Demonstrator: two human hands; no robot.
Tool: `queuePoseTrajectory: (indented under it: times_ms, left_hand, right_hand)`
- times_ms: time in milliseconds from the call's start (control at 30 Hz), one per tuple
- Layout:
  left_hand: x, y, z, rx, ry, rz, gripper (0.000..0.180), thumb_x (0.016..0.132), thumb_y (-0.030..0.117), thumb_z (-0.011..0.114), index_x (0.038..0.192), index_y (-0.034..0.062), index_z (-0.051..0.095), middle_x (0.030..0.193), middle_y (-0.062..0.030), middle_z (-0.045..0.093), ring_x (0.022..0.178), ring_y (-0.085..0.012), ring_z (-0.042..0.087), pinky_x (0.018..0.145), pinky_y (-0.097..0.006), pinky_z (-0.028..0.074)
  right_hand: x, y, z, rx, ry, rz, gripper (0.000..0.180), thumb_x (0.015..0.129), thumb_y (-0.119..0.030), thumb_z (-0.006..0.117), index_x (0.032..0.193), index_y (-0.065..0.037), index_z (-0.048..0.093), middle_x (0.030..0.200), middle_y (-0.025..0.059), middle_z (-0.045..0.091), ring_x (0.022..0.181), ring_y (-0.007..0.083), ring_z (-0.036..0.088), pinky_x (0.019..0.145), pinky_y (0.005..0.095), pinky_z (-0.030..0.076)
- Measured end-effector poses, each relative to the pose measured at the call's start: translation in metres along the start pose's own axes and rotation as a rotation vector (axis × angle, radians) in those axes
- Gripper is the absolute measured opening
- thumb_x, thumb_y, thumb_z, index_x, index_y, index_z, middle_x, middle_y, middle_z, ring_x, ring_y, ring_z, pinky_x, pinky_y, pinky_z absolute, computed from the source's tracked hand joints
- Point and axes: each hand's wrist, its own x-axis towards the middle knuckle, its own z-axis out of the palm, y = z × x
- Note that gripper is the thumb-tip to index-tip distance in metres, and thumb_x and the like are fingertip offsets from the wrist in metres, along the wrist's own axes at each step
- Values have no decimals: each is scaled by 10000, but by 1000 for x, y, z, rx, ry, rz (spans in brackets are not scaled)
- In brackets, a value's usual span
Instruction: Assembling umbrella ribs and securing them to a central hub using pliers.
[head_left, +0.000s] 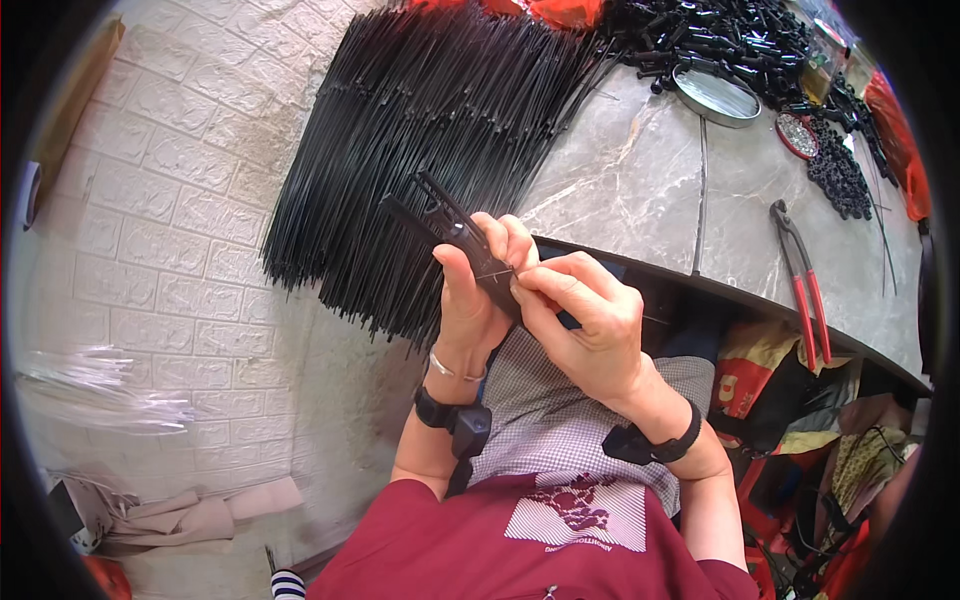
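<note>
Both hands are meeting in the middle, just before the table (pixel 640 190) edge; left hand (pixel 470 290) is sitting left of and touching the right hand (pixel 585 325), w/ a slotted plastic part (pixel 450 225) sticking up-left out of the left one. Bundle of thin rods (pixel 430 130) is lying behind them, overhanging the table's left end. Pliers (pixel 803 280) are lying to the right on the table; round tin (pixel 715 95) and a heap of small parts (pixel 730 40) are sitting at the far side.

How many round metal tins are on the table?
2: a larger silver round tin near the pile of black parts, and a smaller red-rimmed tin to its right. Others may be hidden.
</note>
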Motion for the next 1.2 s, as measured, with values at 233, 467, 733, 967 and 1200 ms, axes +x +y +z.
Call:
queuePoseTrajectory:
  times_ms: [233,467,733,967,1200]
  left_hand:
    - [-6,-1,7,20,-25,12,620,722,703,551,782,96,440,766,-14,428,710,-135,450,641,-258,413]
    - [-6,-2,14,25,-35,15,625,722,711,537,776,94,451,744,-5,415,694,-133,427,636,-259,401]
    - [-5,-2,14,23,-47,7,624,727,712,530,771,95,450,735,-1,406,683,-128,417,627,-255,393]
    - [-5,-1,19,93,-22,9,623,728,713,527,761,96,446,729,3,401,681,-124,411,629,-256,388]
    - [-5,0,23,98,-35,29,609,749,711,493,749,105,430,712,10,376,681,-126,356,646,-257,354]
  right_hand:
    - [-5,-7,-6,9,5,-3,154,695,26,686,838,-17,646,747,74,612,596,207,626,518,284,503]
    - [-5,-11,-12,6,-3,-16,158,692,22,690,837,-14,641,749,76,615,609,210,628,531,286,506]
    - [-5,-9,-14,41,-1,-11,159,689,16,695,834,-15,639,757,77,621,614,214,630,536,288,505]
    - [-4,-8,-14,23,-2,-23,163,692,13,695,842,-18,640,749,77,617,604,214,625,527,292,501]
    - [-4,-9,-15,-23,-20,-35,180,703,29,702,870,-11,652,769,79,615,614,188,624,522,272,494]
